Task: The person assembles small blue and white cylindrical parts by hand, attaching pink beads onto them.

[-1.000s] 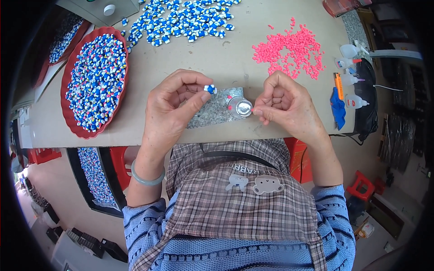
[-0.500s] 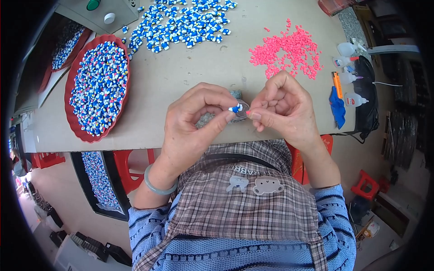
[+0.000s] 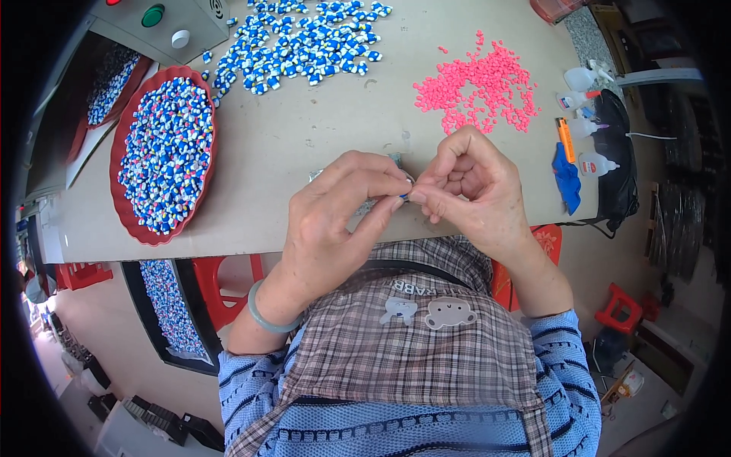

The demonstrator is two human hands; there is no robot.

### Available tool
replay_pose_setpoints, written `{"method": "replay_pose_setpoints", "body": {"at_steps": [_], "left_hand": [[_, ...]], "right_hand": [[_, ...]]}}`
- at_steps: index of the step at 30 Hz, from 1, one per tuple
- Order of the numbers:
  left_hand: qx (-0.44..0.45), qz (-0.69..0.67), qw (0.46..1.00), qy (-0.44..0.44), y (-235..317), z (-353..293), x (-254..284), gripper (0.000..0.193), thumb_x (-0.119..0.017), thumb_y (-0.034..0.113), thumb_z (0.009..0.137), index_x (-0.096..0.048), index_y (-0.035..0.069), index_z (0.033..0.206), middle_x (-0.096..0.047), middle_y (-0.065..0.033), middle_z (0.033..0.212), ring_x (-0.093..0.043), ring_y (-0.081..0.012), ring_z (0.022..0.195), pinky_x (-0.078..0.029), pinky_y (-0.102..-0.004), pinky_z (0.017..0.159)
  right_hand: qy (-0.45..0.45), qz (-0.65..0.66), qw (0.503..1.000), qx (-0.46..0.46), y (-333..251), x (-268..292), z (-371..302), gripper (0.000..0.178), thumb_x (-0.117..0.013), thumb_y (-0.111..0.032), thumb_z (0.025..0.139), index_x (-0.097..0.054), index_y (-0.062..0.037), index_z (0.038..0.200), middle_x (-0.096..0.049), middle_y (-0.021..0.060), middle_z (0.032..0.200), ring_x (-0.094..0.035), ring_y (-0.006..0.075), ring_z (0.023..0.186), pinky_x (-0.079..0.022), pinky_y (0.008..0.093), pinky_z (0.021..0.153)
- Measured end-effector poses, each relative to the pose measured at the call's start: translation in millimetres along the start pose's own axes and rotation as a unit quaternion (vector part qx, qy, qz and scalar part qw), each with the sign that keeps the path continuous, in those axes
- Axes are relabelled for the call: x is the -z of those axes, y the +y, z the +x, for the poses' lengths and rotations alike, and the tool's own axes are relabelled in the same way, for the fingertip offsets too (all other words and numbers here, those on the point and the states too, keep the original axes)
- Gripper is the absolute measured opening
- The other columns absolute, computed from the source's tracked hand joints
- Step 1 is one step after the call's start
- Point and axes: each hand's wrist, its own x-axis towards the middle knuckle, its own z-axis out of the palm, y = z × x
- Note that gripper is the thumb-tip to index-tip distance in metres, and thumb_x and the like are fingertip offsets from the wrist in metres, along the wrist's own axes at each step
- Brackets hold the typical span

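Observation:
My left hand (image 3: 335,217) pinches a small blue-and-white figure piece (image 3: 403,198) between thumb and fingers. Only a sliver of the piece shows; the fingertips cover the rest. My right hand (image 3: 481,194) is closed in a pinch, its thumb and forefinger tips touching the piece from the right. The small pink piece it held a moment ago is hidden at the fingertips. Behind the hands, small objects on the table are partly covered. Loose pink pieces (image 3: 487,87) lie spread at the far right, and many blue-and-white pieces (image 3: 304,46) lie farther back.
A red scalloped tray (image 3: 116,179) heaped with blue, white and pink pieces stands at left. A grey box with a green button (image 3: 153,15) is behind it. At right are squeeze bottles (image 3: 596,165), an orange-handled tool (image 3: 565,140) and a blue cloth (image 3: 566,183). Red stools (image 3: 217,293) stand below.
My right hand has brought the pink piece left against the blue-and-white figure piece. The fingertips of both hands now meet and cover most of it. The view has shifted slightly.

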Motion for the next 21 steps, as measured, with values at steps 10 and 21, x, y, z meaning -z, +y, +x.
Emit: {"method": "replay_pose_setpoints", "body": {"at_steps": [10,21], "left_hand": [[-0.046,0.066,0.996,0.050,-5,0,24,0.017,-0.067,-0.012,0.076,-0.066,-0.001,0.088,-0.067,-0.0105,0.095,-0.067,-0.0217,0.085,-0.054,-0.0290,0.074],[0.045,0.492,0.843,0.213,-36,-16,136,0.022,-0.064,-0.002,0.086,-0.068,0.003,0.107,-0.063,-0.0123,0.115,-0.063,-0.0241,0.104,-0.053,-0.0342,0.083]], "right_hand": [[0.092,-0.296,0.944,0.111,-1,23,2,0.014,-0.072,-0.004,0.083,-0.059,-0.0015,0.087,-0.066,0.0059,0.071,-0.068,0.0150,0.067,-0.054,0.0269,0.060],[0.131,-0.400,0.900,0.113,43,65,16,0.014,-0.069,0.001,0.081,-0.067,-0.0008,0.095,-0.064,0.0108,0.086,-0.066,0.0225,0.075,-0.053,0.0326,0.068]]}}
